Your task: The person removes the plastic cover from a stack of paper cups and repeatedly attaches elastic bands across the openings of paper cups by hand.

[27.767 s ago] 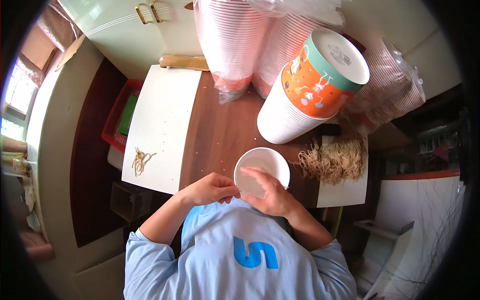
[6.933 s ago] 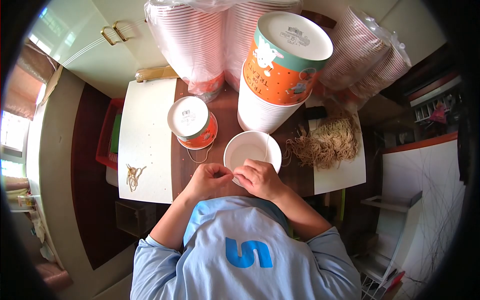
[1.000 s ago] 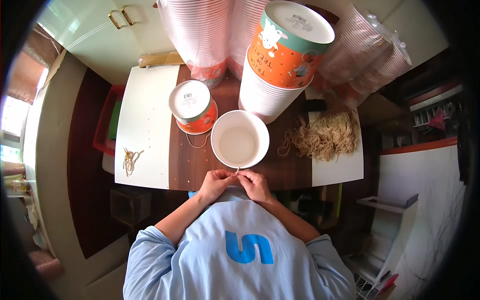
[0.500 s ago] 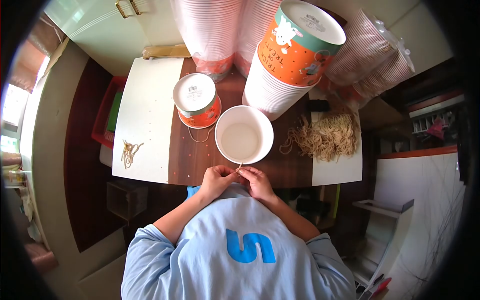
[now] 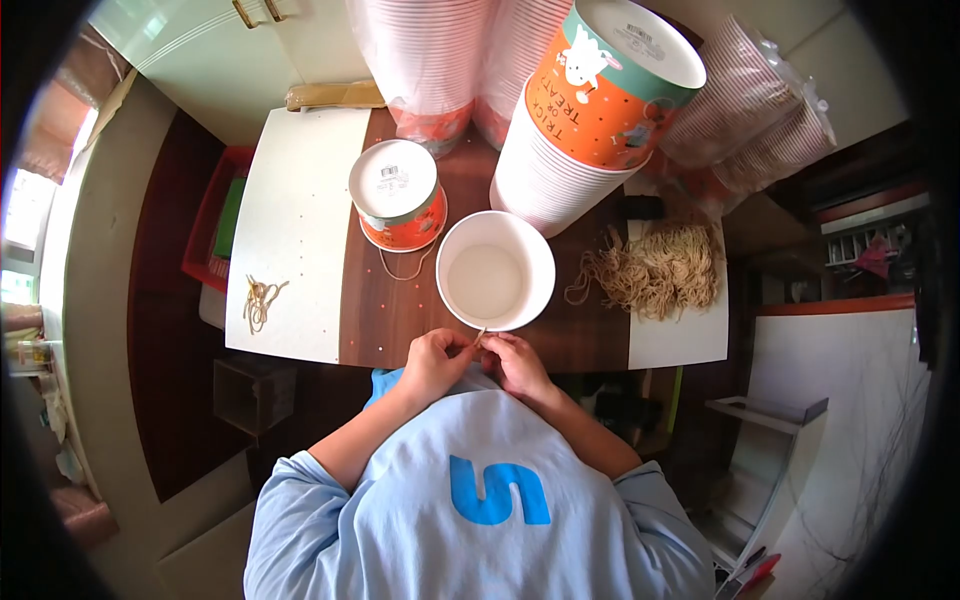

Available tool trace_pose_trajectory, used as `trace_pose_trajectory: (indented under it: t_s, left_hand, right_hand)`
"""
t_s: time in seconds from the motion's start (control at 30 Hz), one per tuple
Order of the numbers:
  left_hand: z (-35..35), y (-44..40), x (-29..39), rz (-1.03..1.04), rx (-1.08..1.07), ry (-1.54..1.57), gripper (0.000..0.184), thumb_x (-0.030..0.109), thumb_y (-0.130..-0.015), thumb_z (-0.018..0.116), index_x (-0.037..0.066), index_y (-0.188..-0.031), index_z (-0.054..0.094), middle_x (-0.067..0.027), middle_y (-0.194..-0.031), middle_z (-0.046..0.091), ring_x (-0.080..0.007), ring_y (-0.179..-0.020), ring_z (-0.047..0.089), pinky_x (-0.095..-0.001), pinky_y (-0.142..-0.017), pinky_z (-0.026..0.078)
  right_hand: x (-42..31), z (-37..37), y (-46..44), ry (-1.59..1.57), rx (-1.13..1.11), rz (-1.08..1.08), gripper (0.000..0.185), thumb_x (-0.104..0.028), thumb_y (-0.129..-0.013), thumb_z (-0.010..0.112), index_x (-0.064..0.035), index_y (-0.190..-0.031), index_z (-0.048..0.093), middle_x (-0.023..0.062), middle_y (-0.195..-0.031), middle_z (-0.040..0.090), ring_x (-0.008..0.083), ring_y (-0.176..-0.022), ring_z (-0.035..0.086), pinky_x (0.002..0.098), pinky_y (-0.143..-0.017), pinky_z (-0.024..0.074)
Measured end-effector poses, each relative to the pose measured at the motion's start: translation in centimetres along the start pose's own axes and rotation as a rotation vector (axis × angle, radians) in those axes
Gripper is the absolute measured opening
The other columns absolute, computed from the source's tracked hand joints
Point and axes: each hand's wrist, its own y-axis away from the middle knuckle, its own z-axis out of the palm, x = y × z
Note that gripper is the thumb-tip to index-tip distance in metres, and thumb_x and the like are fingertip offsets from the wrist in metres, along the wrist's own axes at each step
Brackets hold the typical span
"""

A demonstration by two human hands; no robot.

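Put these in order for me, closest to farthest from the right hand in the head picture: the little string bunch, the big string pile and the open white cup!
Starting at the right hand:
1. Open white cup, just in front.
2. Big string pile, off to the right.
3. Little string bunch, far left on the white board.

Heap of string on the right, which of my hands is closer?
Right. Your right hand is left of the heap of string and closer to your body; your left hand is even farther left.
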Motion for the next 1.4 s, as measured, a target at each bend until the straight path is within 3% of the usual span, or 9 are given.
trace_pose_trajectory:
  t_s: [0.1,0.2,0.27,0.4,0.5,0.8,1.1,1.27,1.4]
  left_hand:
    - [0.0,0.1,0.2,0.107,0.04,-0.083,0.013,0.011,-0.076,0.072,-0.001,-0.082,0.068,-0.014,-0.077,0.065,-0.0245,-0.069,0.065,-0.0325,-0.064,0.052]
    - [-0.1,0.1,0.2,0.224,0.075,-0.166,0.013,0.005,-0.077,0.072,0.001,-0.089,0.068,-0.009,-0.082,0.063,-0.0173,-0.073,0.064,-0.028,-0.063,0.051]
    - [0.0,0.3,0.4,0.317,0.094,-0.166,0.011,0.003,-0.078,0.071,0.001,-0.088,0.066,-0.0092,-0.081,0.062,-0.0195,-0.074,0.064,-0.0297,-0.063,0.052]
    - [0.1,0.1,0.1,0.57,0.09,-0.199,0.01,0.0,-0.079,0.068,0.001,-0.089,0.066,-0.0106,-0.083,0.062,-0.0236,-0.076,0.064,-0.0324,-0.063,0.053]
    - [0.0,-0.1,-0.4,0.608,0.066,-0.225,0.013,-0.001,-0.079,0.068,0.001,-0.092,0.067,-0.0115,-0.084,0.063,-0.0253,-0.075,0.065,-0.0333,-0.063,0.054]
    - [0.1,-0.1,-0.3,0.606,0.046,-0.228,0.012,0.0,-0.078,0.068,0.0,-0.09,0.068,-0.0116,-0.083,0.064,-0.0254,-0.071,0.065,-0.0326,-0.061,0.054]
    - [-0.1,0.2,0.1,0.445,0.041,-0.121,0.01,0.001,-0.079,0.069,0.001,-0.089,0.069,-0.0124,-0.082,0.066,-0.0251,-0.071,0.066,-0.0308,-0.064,0.054]
    - [-0.2,0.4,-0.2,0.249,0.061,-0.025,0.011,0.001,-0.08,0.068,0.002,-0.091,0.07,-0.011,-0.083,0.068,-0.0179,-0.071,0.066,-0.0271,-0.064,0.053]
    - [-0.3,0.3,-0.7,0.069,0.05,0.079,0.007,0.002,-0.085,0.066,0.0,-0.092,0.069,-0.0035,-0.077,0.068,-0.0066,-0.071,0.06,-0.0216,-0.062,0.048]
  right_hand:
    - [-0.2,0.4,0.2,0.024,0.025,-0.012,0.013,-0.014,-0.089,0.057,-0.0032,-0.091,0.064,0.0018,-0.076,0.06,0.0101,-0.062,0.052,0.0238,-0.057,0.0412]
    - [-0.6,1.0,0.4,0.071,0.053,-0.06,0.013,-0.015,-0.089,0.057,-0.0035,-0.089,0.064,0.0012,-0.076,0.06,0.0088,-0.061,0.05,0.0232,-0.056,0.0398]
    - [-0.9,1.7,0.9,0.081,0.088,-0.09,0.016,-0.018,-0.09,0.057,-0.0044,-0.086,0.065,-0.0001,-0.075,0.061,0.0062,-0.059,0.047,0.0214,-0.055,0.0372]
    - [-0.5,0.8,0.5,0.054,0.032,-0.07,0.013,-0.014,-0.089,0.059,-0.0023,-0.092,0.065,0.0018,-0.077,0.061,0.0092,-0.063,0.052,0.0236,-0.058,0.0411]
    - [-0.6,0.7,0.6,0.072,0.042,-0.068,0.014,-0.013,-0.089,0.059,-0.0017,-0.093,0.066,0.0019,-0.079,0.062,0.009,-0.064,0.052,0.0231,-0.059,0.0413]
    - [0.1,-0.7,0.3,0.088,0.019,-0.043,0.014,-0.012,-0.089,0.059,-0.0021,-0.093,0.067,0.0017,-0.081,0.064,0.0085,-0.064,0.051,0.0224,-0.06,0.041]
    - [-0.7,0.4,0.1,-0.061,-0.05,0.006,0.011,-0.015,-0.09,0.062,-0.005,-0.091,0.067,-0.0001,-0.076,0.062,0.0072,-0.064,0.051,0.0216,-0.058,0.0395]
    - [0.4,-0.3,-0.7,-0.062,-0.095,-0.09,0.009,-0.015,-0.09,0.064,-0.0067,-0.092,0.067,-0.0016,-0.075,0.06,0.0062,-0.063,0.049,0.0209,-0.057,0.0389]
    - [0.1,0.3,-0.2,0.193,0.092,-0.188,0.013,-0.017,-0.092,0.062,-0.0051,-0.092,0.066,-0.0014,-0.073,0.06,0.0069,-0.062,0.049,0.0221,-0.058,0.0407]
